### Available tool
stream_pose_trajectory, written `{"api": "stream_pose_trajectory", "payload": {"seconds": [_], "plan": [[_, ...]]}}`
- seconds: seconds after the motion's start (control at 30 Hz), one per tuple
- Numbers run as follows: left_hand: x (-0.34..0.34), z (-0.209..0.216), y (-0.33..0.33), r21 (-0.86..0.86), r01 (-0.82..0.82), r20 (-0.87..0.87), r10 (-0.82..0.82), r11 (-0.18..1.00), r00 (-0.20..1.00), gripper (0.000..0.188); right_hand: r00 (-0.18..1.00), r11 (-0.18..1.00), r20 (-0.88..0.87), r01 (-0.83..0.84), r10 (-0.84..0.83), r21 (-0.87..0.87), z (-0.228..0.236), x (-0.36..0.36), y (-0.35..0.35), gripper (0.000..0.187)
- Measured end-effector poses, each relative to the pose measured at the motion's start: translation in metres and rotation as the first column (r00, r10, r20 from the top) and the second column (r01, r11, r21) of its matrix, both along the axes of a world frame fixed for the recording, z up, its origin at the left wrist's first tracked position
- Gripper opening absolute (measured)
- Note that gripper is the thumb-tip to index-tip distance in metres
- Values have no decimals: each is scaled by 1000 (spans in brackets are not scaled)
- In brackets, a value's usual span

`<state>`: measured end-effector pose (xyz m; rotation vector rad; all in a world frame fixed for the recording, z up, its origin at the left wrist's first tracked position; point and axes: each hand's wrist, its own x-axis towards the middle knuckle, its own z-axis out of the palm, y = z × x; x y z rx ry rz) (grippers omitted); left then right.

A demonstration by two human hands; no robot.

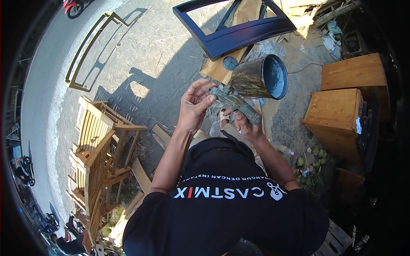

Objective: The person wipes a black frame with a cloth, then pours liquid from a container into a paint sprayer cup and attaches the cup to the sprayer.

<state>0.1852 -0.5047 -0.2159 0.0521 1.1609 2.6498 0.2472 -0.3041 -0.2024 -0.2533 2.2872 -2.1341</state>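
Bare hands: one left hand (196, 103), one right hand (249, 127), two in all
Grey-green tool (237, 103): one
Bucket (246, 79): one
Round dark disc (229, 63): one
Frames: two, one broad dark blue frame (220, 45), one thin frame (80, 56)
Wooden cabinets (329, 113): two
Slatted wooden furniture (96, 134): at least one piece, exact number unclear through overlap
Round green fruits (315, 149): at least six, too crowded for an exact count
Bottle (285, 149): one
Sandal (224, 114): one in view
Cable (305, 66): one
Black shirt (226, 222): one
Red motorbike (73, 8): one, partly in view
Dark motorbikes (27, 170): at least two, small and blurred
Bystander (70, 246): one
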Motion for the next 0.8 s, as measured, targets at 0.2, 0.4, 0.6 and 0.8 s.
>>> {"api": "stream_pose_trajectory", "payload": {"seconds": [0.2, 0.4, 0.6, 0.8], "plan": [[0, 3, -7, 95, 95, 7, -96, 991, 995, 40, 999, 999, -26, -23, 23, 30, 4, -3, -4, 28], [4, 3, -5, 255, 68, 87, -93, 965, 992, 36, 997, 998, -62, -44, 46, 40, 2, -7, -11, 32], [3, 9, -5, 283, 38, 7, -42, 958, 999, 57, 997, 973, 60, -32, 47, -228, 0, -5, -26, 39], [-6, 21, -17, 350, 144, -119, -109, 926, 987, 59, 995, 949, 52, -63, 83, -309, 13, -7, -34, 42]]}}
